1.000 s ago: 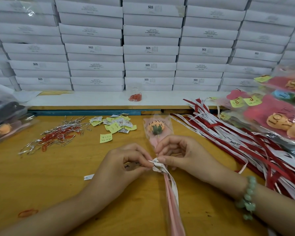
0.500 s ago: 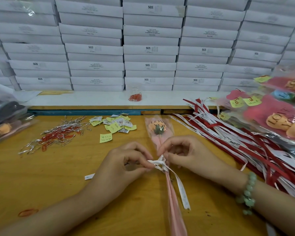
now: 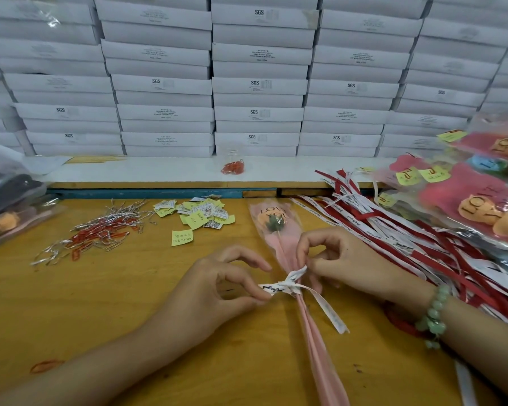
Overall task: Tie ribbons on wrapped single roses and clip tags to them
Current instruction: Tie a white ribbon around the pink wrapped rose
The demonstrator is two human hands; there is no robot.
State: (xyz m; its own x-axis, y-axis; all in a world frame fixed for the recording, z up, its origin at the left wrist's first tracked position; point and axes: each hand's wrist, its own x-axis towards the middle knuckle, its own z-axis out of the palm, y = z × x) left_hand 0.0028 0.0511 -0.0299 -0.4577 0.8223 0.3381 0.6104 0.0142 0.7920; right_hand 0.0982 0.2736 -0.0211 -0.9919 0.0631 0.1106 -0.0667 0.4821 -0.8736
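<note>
While the knot [image 3: 291,283] looks only half drawn, the step in hand seems to be cinching the white ribbon [image 3: 320,303] around the rose [image 3: 276,224], which lies along the middle of the worktop [image 3: 100,303] with its bloom toward 12 o'clock and its stem end toward 6 o'clock. The left hand [image 3: 217,288] pinches the ribbon end at 9 o'clock of the knot between thumb and forefinger; the right hand [image 3: 343,259] pinches the end at 1 o'clock of it, its other fingers [image 3: 301,253] loosely curled. A free tail trails toward 5 o'clock. To do this well, the two ends should probably be drawn apart evenly and level, so the knot tightens where it sits and neither slides along the slick pink wrap [image 3: 288,253] nor crushes it. Tags [image 3: 200,212] at 11 o'clock of the hands and paper clips [image 3: 100,232] at 10 o'clock lie near for the clipping, not yet done.
</note>
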